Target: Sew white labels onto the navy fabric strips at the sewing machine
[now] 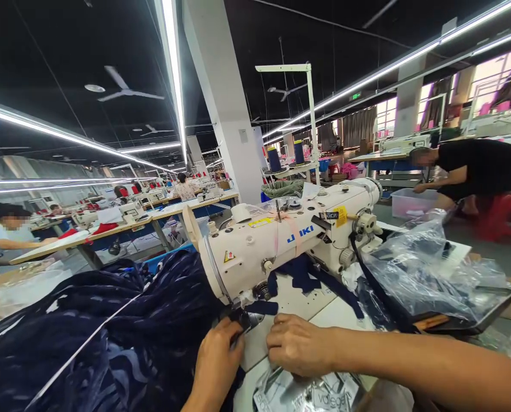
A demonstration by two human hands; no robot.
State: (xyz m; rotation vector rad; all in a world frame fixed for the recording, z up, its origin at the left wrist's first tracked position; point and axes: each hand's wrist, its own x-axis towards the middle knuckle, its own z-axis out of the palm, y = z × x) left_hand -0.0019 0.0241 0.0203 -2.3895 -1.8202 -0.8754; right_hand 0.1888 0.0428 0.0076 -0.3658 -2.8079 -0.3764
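Dark fabric heap point(152, 326): far left, bunched against the machine's near side and reaching the left hand; probably dumped there for easy pulling.
White strip point(87, 346): slants across the heap; reason unclear.
Left hand point(216, 357): wrist low, fingers angled up and curled, thumb opposed, gap small; tips at dark material under the machine's needle end, likely steadying it. Grip hidden, can't tell.
Sewing machine point(249, 263): set across the counter point(324, 315), needle end toward the hands, likely so both can work beside it.
Right hand point(296, 346): forearm in from the right, nearly level; knuckles up, fingers folded, almost closed, resting low over the counter. Contents hidden, can't tell.
Navy strips point(300, 276): loose behind the needle area, probably pushed aside.
Label packets point(319, 395): below right hand, likely parked within reach.
Clear plastic bag point(435, 274): crumpled on a dark tray point(491, 319), far right, seemingly kept off the working area.
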